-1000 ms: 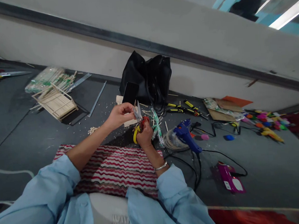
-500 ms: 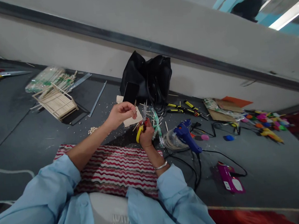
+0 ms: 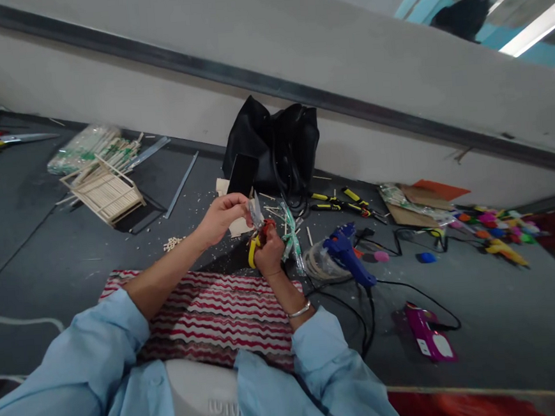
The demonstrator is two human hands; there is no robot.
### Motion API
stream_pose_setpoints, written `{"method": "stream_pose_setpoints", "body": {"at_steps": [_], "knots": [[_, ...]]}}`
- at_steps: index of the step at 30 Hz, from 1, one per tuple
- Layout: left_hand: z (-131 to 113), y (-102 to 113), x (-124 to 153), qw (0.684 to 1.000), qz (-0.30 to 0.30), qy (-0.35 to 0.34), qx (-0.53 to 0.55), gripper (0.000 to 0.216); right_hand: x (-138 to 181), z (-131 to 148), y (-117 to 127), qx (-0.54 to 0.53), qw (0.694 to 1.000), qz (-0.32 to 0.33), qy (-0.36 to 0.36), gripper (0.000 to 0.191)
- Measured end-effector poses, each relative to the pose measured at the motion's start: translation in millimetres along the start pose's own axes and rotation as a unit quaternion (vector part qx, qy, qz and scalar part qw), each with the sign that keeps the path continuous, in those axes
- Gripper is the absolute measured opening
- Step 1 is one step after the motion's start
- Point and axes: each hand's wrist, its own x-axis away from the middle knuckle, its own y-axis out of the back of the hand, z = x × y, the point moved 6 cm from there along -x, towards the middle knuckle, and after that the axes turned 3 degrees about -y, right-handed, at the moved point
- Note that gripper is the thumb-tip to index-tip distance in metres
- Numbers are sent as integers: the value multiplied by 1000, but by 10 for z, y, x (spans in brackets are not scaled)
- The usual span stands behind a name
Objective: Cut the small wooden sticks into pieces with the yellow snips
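Note:
My right hand [image 3: 270, 252] is wrapped round the handles of a pair of scissors [image 3: 258, 217] with red and yellow grips. The blades point up and away from me. Close against the blades, my left hand [image 3: 223, 220] is pinched, thumb to fingertips; whatever sits between them is too small to make out. Beneath the hands lies a pale piece of card [image 3: 239, 228], with a black phone [image 3: 243, 174] just behind it. Short stick pieces [image 3: 268, 202] are scattered beside the scissors. A small heap of cut bits [image 3: 172, 243] lies near my left forearm.
A stick-built frame [image 3: 106, 199] and a bag of sticks [image 3: 85, 149] stand at left. A black bag [image 3: 272, 144] leans on the wall. To the right are pliers [image 3: 325, 201], a blue glue gun [image 3: 348, 253] with trailing cables, and a purple box [image 3: 429, 337]. A striped cloth [image 3: 219, 315] lies in front.
My right hand has shifted slightly left, bringing the scissors' blades up to the fingertips of my left hand. My left hand has barely moved.

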Motion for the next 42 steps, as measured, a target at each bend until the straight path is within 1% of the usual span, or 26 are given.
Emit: {"method": "stream_pose_setpoints", "body": {"at_steps": [7, 15, 22, 27, 31, 36, 42], "knots": [[-6, -2, -3, 1000, -7, 7, -11, 5, -17, 63, 66, 15, 1000, -13, -2, 33], [-4, -5, 7, 1000, 7, 12, -22, 4, -23, 94, 83, 24, 1000, -18, 8, 30], [-22, -7, 7, 1000, 17, 12, -12, 1, -15, 118, 129, 27, 998, -43, 30, 19], [-26, -6, 7, 1000, 21, 17, -8, 2, -18, 123, 123, 18, 998, -39, 35, 25], [-32, 3, 5, 1000, 22, 18, -12, 2, -22, 110, 98, 13, 999, -29, 28, 24], [-58, 0, -3, 999, 18, 10, -26, 3, -15, 115, 79, 0, 1000, -17, 23, 31], [-88, 6, -15, 998, 32, -10, -51, 3, -5, 139, 61, -17, 1000, -5, 25, 28]]}}
